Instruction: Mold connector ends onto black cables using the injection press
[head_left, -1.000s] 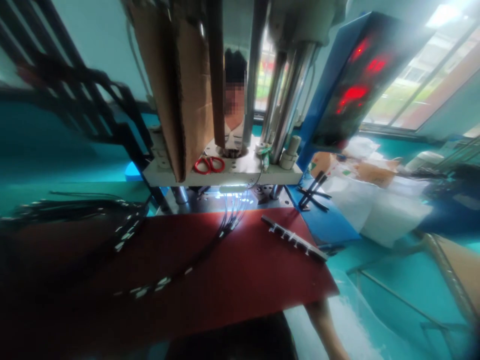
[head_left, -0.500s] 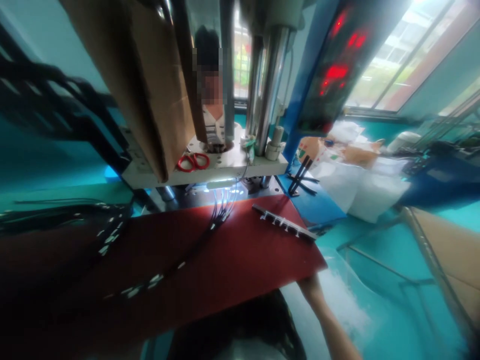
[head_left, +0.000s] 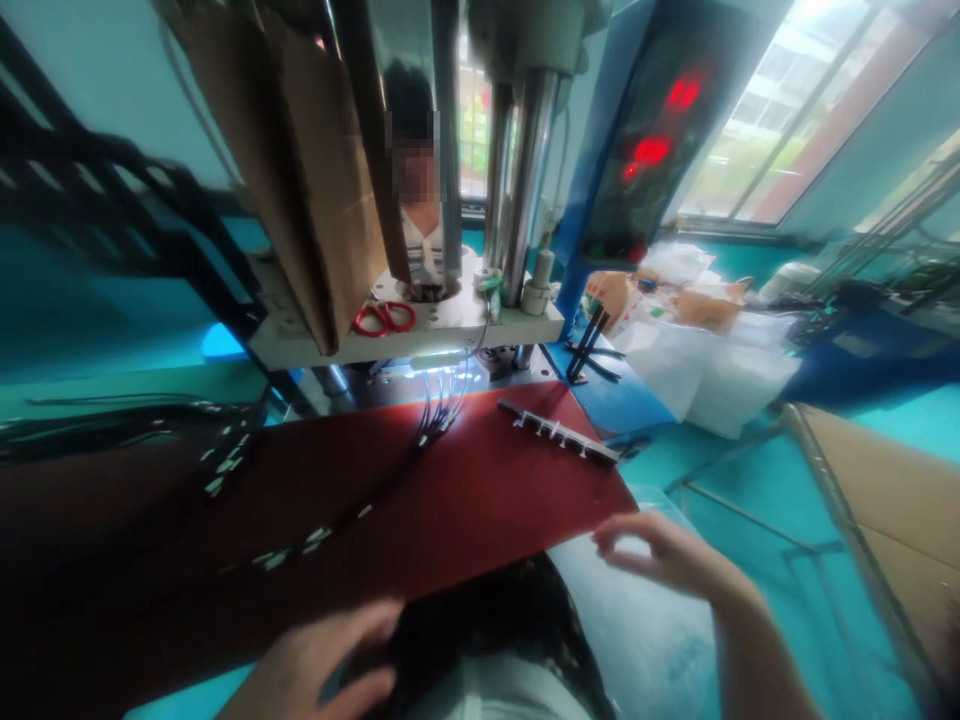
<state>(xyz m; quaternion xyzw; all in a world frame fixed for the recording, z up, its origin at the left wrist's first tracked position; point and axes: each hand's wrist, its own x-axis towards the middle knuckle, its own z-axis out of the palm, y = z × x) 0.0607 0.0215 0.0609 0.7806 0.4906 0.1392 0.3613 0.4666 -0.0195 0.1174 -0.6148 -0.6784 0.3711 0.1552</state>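
The black cables (head_left: 429, 437) lie across the red-brown surface (head_left: 480, 500), their thin far ends running into the lit gap beneath the white machine plate (head_left: 465, 333); whether anything grips them there cannot be told. Near the surface's right edge lies a pegged metal bar (head_left: 559, 430), apart from the cables. Both hands are at the near edge and hold nothing visible. The left hand (head_left: 330, 655) has its thumb and fingers apart; the right hand (head_left: 660, 550) is loosely curled above a clear plastic bag (head_left: 637, 625), a gap showing between thumb and forefinger.

A low sweep of the left hand could snag the cables and drag their ends out of line in the gap. A forearm brushing the bar could tip it off the edge, since it lies so close. On the plate, red-handled scissors (head_left: 385, 318) sit beside a cardboard sheet (head_left: 345, 200); vibration or a knock might drop them onto the cables.
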